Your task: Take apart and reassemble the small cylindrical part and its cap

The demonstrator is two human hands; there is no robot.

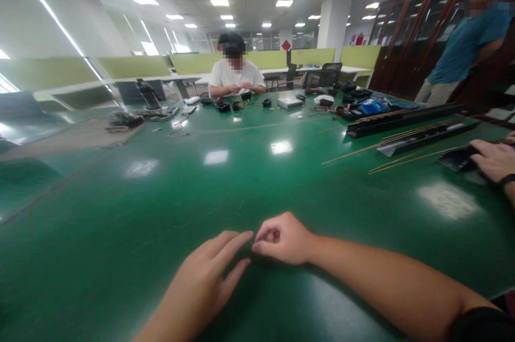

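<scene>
Low over the green table, my right hand is closed in a pinch of thumb and index finger. A tiny dark thing shows at those fingertips, too small to name. My left hand lies just to the left of it, with thumb and fingers apart and pointing toward the pinch. The left index fingertip comes very close to the dark thing; whether it touches I cannot tell. Nothing is visible between the left thumb and fingers.
Black channels with thin golden rods lie at the right, near another person's hand. A seated person works across the table among small black boxes. Someone in a blue shirt stands at the far right.
</scene>
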